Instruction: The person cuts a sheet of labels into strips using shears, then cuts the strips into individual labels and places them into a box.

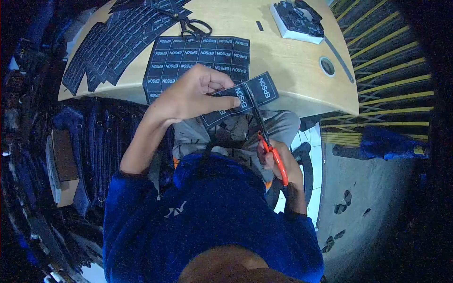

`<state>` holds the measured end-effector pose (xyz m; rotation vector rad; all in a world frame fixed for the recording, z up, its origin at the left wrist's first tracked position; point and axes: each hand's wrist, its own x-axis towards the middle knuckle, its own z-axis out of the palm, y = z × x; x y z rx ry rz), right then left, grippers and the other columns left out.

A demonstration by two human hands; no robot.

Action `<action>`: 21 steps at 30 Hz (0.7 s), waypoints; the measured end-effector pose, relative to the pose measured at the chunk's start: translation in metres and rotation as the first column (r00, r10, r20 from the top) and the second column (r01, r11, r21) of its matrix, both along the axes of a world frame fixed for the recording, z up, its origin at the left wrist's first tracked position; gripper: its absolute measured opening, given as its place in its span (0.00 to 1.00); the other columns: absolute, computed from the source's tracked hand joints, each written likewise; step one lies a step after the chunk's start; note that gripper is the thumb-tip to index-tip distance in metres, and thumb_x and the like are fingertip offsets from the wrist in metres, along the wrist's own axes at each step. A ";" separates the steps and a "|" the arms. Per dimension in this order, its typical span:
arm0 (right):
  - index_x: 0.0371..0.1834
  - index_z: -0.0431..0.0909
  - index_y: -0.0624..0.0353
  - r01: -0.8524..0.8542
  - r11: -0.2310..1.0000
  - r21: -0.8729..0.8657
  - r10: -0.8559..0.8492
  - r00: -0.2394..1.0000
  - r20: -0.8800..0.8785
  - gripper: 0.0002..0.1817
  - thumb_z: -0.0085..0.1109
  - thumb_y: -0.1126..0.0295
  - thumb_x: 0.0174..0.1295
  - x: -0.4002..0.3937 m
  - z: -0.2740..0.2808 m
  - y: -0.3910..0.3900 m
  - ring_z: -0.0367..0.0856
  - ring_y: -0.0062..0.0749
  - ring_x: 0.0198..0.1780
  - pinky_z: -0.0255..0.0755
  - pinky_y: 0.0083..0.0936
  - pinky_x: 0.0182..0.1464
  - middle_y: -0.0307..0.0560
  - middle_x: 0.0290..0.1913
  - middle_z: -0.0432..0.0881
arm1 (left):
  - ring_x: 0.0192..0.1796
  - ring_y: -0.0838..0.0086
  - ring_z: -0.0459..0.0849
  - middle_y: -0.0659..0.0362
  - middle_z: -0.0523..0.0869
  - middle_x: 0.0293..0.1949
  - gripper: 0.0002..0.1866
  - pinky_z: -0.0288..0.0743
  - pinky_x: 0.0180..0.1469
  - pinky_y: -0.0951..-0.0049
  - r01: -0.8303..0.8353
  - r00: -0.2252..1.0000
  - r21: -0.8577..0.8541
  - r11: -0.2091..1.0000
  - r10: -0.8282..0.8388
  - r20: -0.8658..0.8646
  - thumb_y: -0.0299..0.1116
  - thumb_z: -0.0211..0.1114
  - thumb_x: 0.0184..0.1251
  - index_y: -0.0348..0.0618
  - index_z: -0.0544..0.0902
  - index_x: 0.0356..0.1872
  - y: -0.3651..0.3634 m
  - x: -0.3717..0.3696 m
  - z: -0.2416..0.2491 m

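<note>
My left hand (193, 96) pinches a dark strip (262, 89) printed with EPSON labels, thumb on top, just past the table's near edge. In my right hand (283, 162) are scissors with red handles (280, 165). Their dark blades lie across the strip between two labels, to the right of my left thumb. Behind the strip, a larger sheet of EPSON labels (188, 61) lies on the table, its near edge hanging over. My left fingers partly hide the strip's left part.
Black-handled scissors (200, 29) and more label sheets (113, 49) lie on the table (292, 70). A white box with dark pieces (297, 21), a round object (326, 66) and a dark band (339, 61) are at the right. Dark bags (106, 151) hang at the left.
</note>
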<state>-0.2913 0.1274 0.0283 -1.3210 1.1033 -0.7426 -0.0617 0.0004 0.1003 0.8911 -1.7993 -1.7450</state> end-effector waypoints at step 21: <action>0.20 0.65 0.58 0.035 0.999 0.013 -0.036 0.998 0.043 0.31 0.46 0.36 0.58 -0.019 -0.015 -0.076 0.62 0.15 0.16 0.54 0.15 0.18 0.32 0.15 0.63 | 0.33 0.84 0.79 0.60 0.84 0.31 0.06 0.72 0.37 0.84 0.090 0.996 -0.003 0.996 -0.090 0.016 0.20 0.65 0.54 0.32 0.82 0.34 -0.096 -0.030 -0.006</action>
